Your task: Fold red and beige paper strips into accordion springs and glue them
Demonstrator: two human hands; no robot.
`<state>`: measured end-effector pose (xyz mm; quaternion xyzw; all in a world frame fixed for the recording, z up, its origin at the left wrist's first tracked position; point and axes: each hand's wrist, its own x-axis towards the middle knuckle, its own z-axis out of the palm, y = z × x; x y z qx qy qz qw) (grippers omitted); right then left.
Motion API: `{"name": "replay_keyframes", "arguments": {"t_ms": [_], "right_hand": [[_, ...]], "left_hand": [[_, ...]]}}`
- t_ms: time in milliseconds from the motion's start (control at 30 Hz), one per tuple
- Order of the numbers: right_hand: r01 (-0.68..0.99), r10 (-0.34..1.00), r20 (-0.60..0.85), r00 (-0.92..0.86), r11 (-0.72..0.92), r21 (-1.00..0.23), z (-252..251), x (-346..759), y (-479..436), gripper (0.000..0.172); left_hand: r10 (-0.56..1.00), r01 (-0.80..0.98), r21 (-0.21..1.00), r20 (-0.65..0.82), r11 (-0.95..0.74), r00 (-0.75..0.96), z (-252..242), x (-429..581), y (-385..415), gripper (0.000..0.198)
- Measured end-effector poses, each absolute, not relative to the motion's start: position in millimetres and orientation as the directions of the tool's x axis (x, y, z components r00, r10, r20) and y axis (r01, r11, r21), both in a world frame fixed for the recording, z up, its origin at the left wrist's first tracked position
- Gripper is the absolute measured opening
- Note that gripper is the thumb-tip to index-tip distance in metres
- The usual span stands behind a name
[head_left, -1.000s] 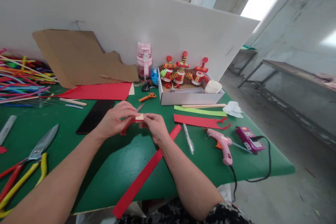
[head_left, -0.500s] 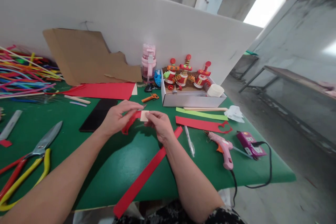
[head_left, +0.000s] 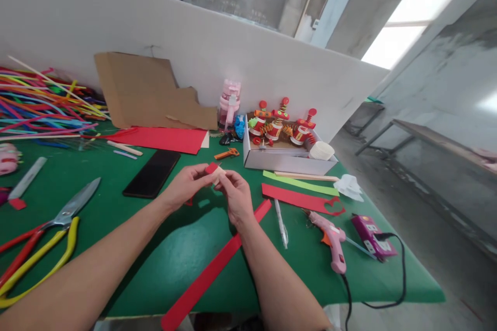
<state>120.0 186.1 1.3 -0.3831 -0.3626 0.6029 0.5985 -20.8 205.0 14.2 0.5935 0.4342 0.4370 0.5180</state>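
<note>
My left hand (head_left: 187,186) is closed in a pinch on a red strip (head_left: 212,167). A red end of it also shows below the fingers; the rest is hidden by the hand. My right hand (head_left: 237,197) pinches a small cream-coloured square (head_left: 218,175) that lies against the red strip. Both hands are held above the green table, fingertips almost meeting. A thin dark tip shows just past the fingers; what it belongs to I cannot tell. Under my right forearm runs a long red strip (head_left: 209,271), diagonally towards the table's front edge.
Large shears (head_left: 69,209) lie at left, with a black phone (head_left: 152,173) beyond. An orange cutter (head_left: 227,153) sits ahead. At right are a pen (head_left: 281,225), a pink glue gun (head_left: 329,232) with its cord, and a white box (head_left: 289,161) holding red figures.
The cream square has tilted and come closer to my left fingers, with red now showing over its upper corner. Less of the red strip hangs in sight. The whole view has shifted slightly.
</note>
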Motion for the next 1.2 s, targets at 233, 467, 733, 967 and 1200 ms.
{"name": "replay_keyframes", "arguments": {"t_ms": [233, 467, 733, 967, 1200], "right_hand": [[-0.4, 0.988, -0.114, -0.103, -0.146, -0.905, 4.1, 131.0, 189.1, 0.026], [-0.526, 0.966, -0.193, -0.175, -0.257, -0.811, -3.4, 126.1, 187.8, 0.029], [-0.422, 0.989, -0.136, -0.064, -0.151, -0.894, 5.4, 132.8, 190.6, 0.027], [-0.513, 0.995, -0.092, 0.035, -0.061, -0.856, 3.2, 123.0, 187.6, 0.026], [-0.56, 0.987, -0.153, -0.044, -0.151, -0.815, -3.1, 119.3, 184.7, 0.024]], "left_hand": [[0.94, 0.139, 0.98, 0.091, -0.144, 0.33, 19.5, -27.1, 204.9, 0.032], [0.901, 0.166, 0.968, 0.102, -0.188, 0.422, 18.9, -34.8, 208.8, 0.028], [0.949, 0.128, 0.98, 0.107, -0.151, 0.298, 22.2, -35.2, 209.6, 0.046], [0.93, 0.205, 0.961, 0.103, -0.185, 0.353, 14.9, -28.7, 209.9, 0.044], [0.932, 0.193, 0.961, 0.124, -0.199, 0.341, 13.5, -24.1, 206.8, 0.042]]}}
